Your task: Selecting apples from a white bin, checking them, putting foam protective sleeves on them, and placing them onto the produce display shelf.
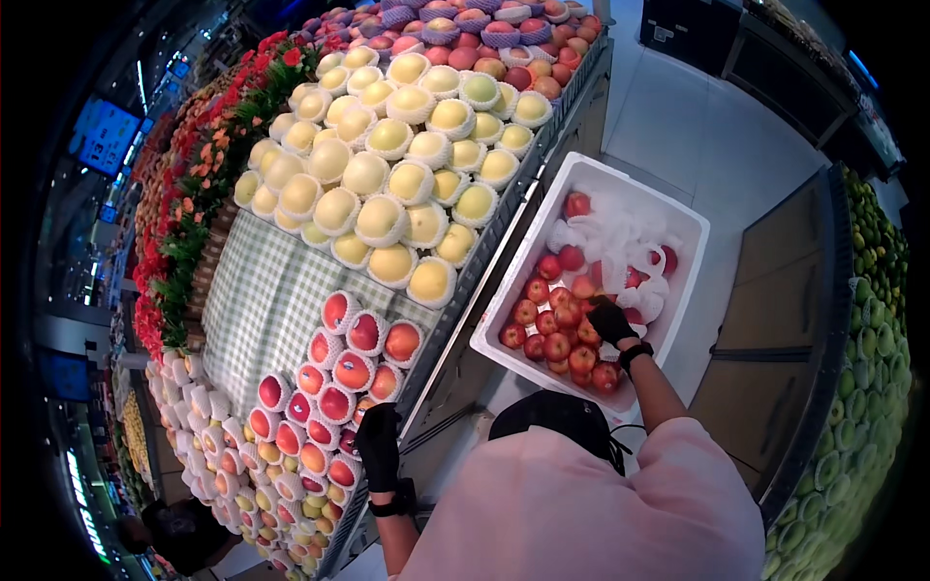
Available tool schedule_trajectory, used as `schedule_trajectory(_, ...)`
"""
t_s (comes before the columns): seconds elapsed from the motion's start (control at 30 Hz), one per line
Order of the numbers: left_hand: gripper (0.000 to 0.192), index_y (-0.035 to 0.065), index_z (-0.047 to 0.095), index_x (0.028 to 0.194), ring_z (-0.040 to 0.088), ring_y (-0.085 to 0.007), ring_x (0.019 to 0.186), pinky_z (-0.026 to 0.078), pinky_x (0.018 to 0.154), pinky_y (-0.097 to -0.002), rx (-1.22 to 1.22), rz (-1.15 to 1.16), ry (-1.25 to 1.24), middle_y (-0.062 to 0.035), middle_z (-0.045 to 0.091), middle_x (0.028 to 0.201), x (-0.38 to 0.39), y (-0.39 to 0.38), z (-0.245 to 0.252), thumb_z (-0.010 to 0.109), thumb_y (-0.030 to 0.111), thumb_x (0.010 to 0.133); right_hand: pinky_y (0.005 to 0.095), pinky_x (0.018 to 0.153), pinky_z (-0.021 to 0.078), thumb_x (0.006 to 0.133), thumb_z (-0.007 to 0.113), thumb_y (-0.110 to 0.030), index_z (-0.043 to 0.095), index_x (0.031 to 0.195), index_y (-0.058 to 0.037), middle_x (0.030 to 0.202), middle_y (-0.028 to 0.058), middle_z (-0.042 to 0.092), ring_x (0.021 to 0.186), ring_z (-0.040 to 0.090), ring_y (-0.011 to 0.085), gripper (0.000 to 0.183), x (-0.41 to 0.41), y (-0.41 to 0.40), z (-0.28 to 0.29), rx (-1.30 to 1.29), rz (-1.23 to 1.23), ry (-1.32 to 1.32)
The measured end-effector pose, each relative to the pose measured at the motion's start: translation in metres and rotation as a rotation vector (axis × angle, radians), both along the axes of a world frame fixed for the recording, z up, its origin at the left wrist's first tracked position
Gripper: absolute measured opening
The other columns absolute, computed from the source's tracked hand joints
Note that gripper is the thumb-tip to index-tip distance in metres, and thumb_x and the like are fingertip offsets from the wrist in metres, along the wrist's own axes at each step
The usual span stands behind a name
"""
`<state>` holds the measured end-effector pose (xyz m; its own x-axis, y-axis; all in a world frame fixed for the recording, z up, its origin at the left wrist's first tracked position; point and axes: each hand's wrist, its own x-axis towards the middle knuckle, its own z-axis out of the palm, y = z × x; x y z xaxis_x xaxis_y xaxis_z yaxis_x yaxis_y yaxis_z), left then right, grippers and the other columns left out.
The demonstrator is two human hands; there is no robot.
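Observation:
Red apples (pixel 556 346) lie loose in a white foam box (pixel 498 341), with white foam net sleeves (pixel 625 240) heaped at its far side. My right hand (pixel 610 322), in a black glove, reaches down among the apples; its fingertips are partly hidden, and whether it grips one is unclear. My left hand (pixel 378 447), also gloved in black, rests at the edge of the sloped fruit display beside red apples in foam nets (pixel 352 370). Its fingers look curled, but what they hold, if anything, cannot be made out.
Large yellow fruits in foam nets (pixel 378 221) fill the display above a green checked cloth (pixel 276 276). Red flowers (pixel 149 290) line its far edge. Another stand with netted green fruit (pixel 828 465) is at right. A person in dark clothes (pixel 182 534) is at lower left.

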<state>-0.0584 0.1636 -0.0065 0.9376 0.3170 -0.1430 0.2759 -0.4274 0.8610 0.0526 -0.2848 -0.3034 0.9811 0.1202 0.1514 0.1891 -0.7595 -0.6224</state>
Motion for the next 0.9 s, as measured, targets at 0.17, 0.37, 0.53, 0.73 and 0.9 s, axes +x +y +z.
schedule_trajectory(0.17,0.013,0.0015,0.062,0.098,0.049,-0.0053,0.064,0.039,0.058,-0.0206,0.006,0.024,0.086,0.0003,0.062,0.078,-0.016,-0.025,0.011,0.057,0.011,0.091,0.0401,0.078,0.0504,0.074,0.064,-0.017,0.052,0.108,-0.0022,0.094,0.0202,0.06,0.091,0.062,0.0338,0.039,0.065,0.034,0.008,0.167,-0.074,0.096)
schedule_trajectory(0.37,0.013,0.001,0.064,0.098,0.05,-0.0068,0.063,0.041,0.057,-0.0218,0.008,0.111,0.166,-0.0013,0.063,0.078,-0.029,-0.04,0.013,0.058,0.01,0.09,0.0461,0.066,0.0526,0.072,0.065,-0.023,0.052,0.103,-0.0074,0.092,0.0208,0.06,0.083,0.064,0.0348,0.037,0.052,0.068,-0.047,-0.315,0.026,0.465)
schedule_trajectory(0.53,0.016,0.0009,0.064,0.101,0.053,-0.0076,0.066,0.043,0.06,-0.0226,0.026,0.14,0.18,-0.0023,0.065,0.079,-0.046,-0.039,0.012,0.059,0.01,0.089,0.0456,0.064,0.053,0.071,0.065,-0.022,0.053,0.099,-0.0088,0.087,0.0195,0.063,0.079,0.065,0.0327,0.033,0.042,0.076,-0.039,-0.336,-0.015,0.325)
schedule_trajectory(0.73,0.02,0.003,0.064,0.106,0.055,-0.008,0.07,0.044,0.061,-0.0216,-0.072,0.125,0.184,-0.0021,0.066,0.085,-0.051,-0.037,0.009,0.058,0.011,0.089,0.0393,0.084,0.0506,0.064,0.076,-0.039,0.051,0.114,-0.0057,0.106,0.0187,0.062,0.099,0.062,0.0324,0.065,0.078,0.053,0.02,-0.017,0.077,0.563)
schedule_trajectory(0.9,0.02,0.0026,0.063,0.107,0.056,-0.0089,0.072,0.045,0.064,-0.0222,-0.082,0.1,0.134,-0.0025,0.066,0.089,-0.046,-0.033,0.004,0.059,0.009,0.089,0.0375,0.081,0.0505,0.07,0.076,-0.042,0.052,0.113,-0.0072,0.101,0.0177,0.063,0.093,0.063,0.0304,0.06,0.091,0.075,0.111,0.341,-0.124,0.344)
